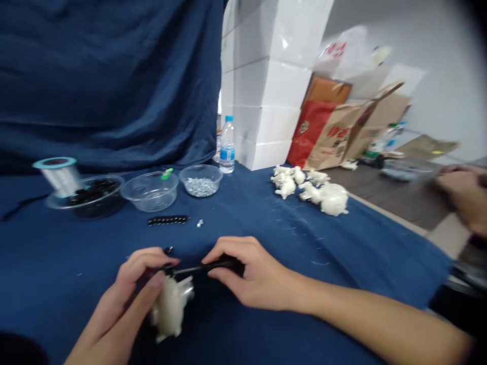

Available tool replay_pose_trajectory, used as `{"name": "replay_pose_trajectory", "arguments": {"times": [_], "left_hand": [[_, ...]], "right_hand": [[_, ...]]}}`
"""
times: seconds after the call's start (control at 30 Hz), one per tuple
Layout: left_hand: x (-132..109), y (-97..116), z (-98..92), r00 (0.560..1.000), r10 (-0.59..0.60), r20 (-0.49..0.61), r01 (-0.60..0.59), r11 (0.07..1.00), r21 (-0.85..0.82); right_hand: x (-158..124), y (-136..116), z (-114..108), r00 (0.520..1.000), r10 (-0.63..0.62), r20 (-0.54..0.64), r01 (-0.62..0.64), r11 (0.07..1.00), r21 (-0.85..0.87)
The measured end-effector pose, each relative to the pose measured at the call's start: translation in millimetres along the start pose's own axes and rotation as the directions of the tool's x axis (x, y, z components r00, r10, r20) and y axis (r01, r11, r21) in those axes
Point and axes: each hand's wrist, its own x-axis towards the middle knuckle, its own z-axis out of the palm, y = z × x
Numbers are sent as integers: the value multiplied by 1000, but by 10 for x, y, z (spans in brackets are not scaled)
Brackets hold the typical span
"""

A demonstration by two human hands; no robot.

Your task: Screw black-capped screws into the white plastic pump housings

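Observation:
My left hand (131,291) is closed round a cream-white plastic figure (171,306) with short stubby legs, held just above the blue cloth. A small black part (168,268) sits at its upper end, under my left fingertips. My right hand (249,274) grips the black handle of a screwdriver (222,264). Its thin metal shaft points left, and the tip meets the black part; the exact contact is too blurred to make out. Beyond my hands lie a row of joined black pieces (167,220) and a few small silvery bits (200,223).
Behind stand a tub of black parts (95,197) with a spool (61,176), a clear tub (150,193), a tub of small screws (201,181) and a water bottle (227,147). More white figures (315,187) lie right, near paper bags (327,132). Another person's hand (462,190) is far right.

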Motion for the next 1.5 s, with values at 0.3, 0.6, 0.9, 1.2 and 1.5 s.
{"name": "replay_pose_trajectory", "arguments": {"times": [0.3,0.6,0.9,1.2,1.5], "left_hand": [[-94,214,-125,954,241,180,-288,903,318],[-106,209,-97,980,171,101,-193,937,292],[-113,188,-96,1000,20,-16,-17,985,169],[-95,166,-74,998,36,-46,-30,991,131],[-122,25,-70,997,10,-77,-4,997,82]], "right_hand": [[31,13,-18,1000,14,9,-15,1000,19],[56,75,-39,989,148,-24,-143,979,145],[45,39,-57,994,107,-8,-104,985,137],[25,-6,-28,996,84,-22,-82,993,89],[-1,-27,-26,994,104,-32,-101,990,96]]}}
